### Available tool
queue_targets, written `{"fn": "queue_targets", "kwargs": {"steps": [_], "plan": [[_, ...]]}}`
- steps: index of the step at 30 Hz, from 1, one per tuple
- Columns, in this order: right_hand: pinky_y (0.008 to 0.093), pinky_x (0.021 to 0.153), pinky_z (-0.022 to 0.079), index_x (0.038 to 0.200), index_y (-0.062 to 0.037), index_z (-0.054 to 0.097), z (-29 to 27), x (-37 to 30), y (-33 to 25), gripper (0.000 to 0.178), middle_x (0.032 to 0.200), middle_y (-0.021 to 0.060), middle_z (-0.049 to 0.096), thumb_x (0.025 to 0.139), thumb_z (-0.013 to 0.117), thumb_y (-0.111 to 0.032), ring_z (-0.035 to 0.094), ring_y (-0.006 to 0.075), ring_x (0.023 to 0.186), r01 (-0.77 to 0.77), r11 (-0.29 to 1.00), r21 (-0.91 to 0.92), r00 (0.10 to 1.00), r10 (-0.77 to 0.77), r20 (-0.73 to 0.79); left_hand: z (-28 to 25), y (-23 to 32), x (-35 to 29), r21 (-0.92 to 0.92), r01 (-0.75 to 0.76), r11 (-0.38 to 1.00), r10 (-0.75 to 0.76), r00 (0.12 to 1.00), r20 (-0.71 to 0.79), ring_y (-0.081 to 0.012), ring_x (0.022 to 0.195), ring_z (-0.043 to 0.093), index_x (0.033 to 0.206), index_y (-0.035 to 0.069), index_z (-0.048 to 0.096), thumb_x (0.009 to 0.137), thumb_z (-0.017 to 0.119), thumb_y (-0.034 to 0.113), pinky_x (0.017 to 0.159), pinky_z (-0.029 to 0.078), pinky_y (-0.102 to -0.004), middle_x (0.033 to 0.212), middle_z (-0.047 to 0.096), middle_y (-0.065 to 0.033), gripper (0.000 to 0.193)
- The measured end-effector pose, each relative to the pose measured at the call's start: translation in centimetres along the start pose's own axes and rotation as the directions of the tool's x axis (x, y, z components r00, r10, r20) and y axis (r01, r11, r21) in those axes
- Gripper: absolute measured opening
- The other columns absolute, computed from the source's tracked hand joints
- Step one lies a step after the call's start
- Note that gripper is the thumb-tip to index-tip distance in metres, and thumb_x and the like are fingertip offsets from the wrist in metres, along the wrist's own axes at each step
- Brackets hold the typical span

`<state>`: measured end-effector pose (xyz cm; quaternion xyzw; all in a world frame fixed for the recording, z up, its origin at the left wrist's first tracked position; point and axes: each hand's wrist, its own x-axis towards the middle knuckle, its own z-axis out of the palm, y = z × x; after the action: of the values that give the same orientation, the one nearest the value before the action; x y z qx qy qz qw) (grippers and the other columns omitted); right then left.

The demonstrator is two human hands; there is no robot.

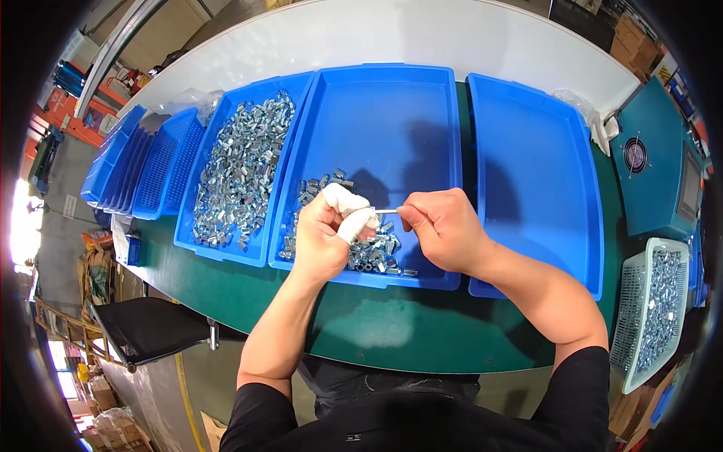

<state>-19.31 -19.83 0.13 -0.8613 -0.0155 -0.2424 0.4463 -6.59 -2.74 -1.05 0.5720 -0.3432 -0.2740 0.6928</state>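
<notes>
While your two hands meet above the middle tray (384, 113), a thin metal rod (389, 212) spans the gap between them, closer to the tray's near edge than its far one. Your right hand (446, 230) is curled into a fist, thumb and forefinger pinching the rod's right end. Your left hand (320, 237), with white covers (344, 200) on its thumb and forefinger, is bent nearly closed around the other end — you cannot tell from here whether a small piece sits between those tips.

Beneath your left hand, loose metal pieces (380, 252) lie toward the tray's near edge and near left corner. Beside it, the left tray (218, 255) is spread with many more shiny pieces (241, 173), and the right tray (535, 166) sits on your other side. Blue perforated baskets (162, 166) stand at the left end of the green table (422, 324); past its right edge — a pale green basket (625, 339) with small metal parts (663, 301).
</notes>
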Motion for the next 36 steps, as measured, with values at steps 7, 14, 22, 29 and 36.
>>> {"fn": "queue_targets", "kwargs": {"steps": [7,14,22,29,36], "plan": [[0.0308,0.047,0.039,0.072,-0.0002,0.063,0.1,0.1,-0.6,0.024,0.053,0.0106,0.054,0.094,0.056,-0.006,0.052,0.0159,0.045,-0.208,0.948,0.242,0.976,0.186,0.111,0.7,0.0,-0.2,0.138,-0.132,0.982,0.123,0.990,0.067,-0.0092,0.081,0.067,0.095,0.001,0.064,0.088,0.070,-0.004,0.071,0.054,-0.0243,0.089,0.069,-0.0047,0.011],[0.0306,0.048,0.040,0.071,-0.0006,0.062,0.5,-0.3,0.1,0.025,0.053,0.0107,0.054,0.094,0.056,-0.007,0.053,0.0183,0.046,-0.001,1.000,0.031,1.000,0.001,-0.002,0.7,0.7,0.0,-0.074,0.145,0.987,-0.138,0.987,0.084,-0.0114,0.075,0.067,0.104,0.002,0.061,0.090,0.069,-0.001,0.068,0.056,-0.0259,0.084,0.068,-0.0058,0.017],[0.0271,0.046,0.037,0.069,-0.0012,0.061,-0.4,0.4,-1.0,0.033,0.050,0.0027,0.051,0.099,0.055,-0.014,0.048,0.0084,0.046,-0.354,0.893,0.278,0.927,0.296,0.231,1.1,0.0,-0.5,0.103,-0.146,0.984,0.138,0.987,0.079,-0.0114,0.076,0.067,0.097,0.001,0.063,0.090,0.070,0.003,0.069,0.054,-0.0244,0.083,0.069,-0.0050,0.010],[0.0271,0.047,0.037,0.069,-0.0009,0.061,0.0,0.0,-0.7,0.033,0.052,0.0052,0.054,0.099,0.056,-0.015,0.049,0.0102,0.046,-0.329,0.920,0.214,0.934,0.284,0.217,0.6,1.3,0.3,0.470,-0.261,0.843,0.209,0.965,0.160,-0.0088,0.073,0.066,0.091,0.000,0.068,0.086,0.073,0.003,0.065,0.052,-0.0233,0.082,0.071,-0.0046,0.008],[0.0304,0.048,0.038,0.070,0.0005,0.062,0.1,-0.1,-0.5,0.029,0.054,0.0101,0.053,0.096,0.058,-0.012,0.049,0.0161,0.048,-0.122,0.987,0.107,0.992,0.123,-0.006,-3.2,1.2,1.5,0.378,-0.063,0.924,0.187,0.935,-0.302,-0.0036,0.058,0.056,0.090,0.004,0.070,0.092,0.068,0.009,0.052,0.042,-0.0212,0.069,0.066,0.0011,0.006]]}}
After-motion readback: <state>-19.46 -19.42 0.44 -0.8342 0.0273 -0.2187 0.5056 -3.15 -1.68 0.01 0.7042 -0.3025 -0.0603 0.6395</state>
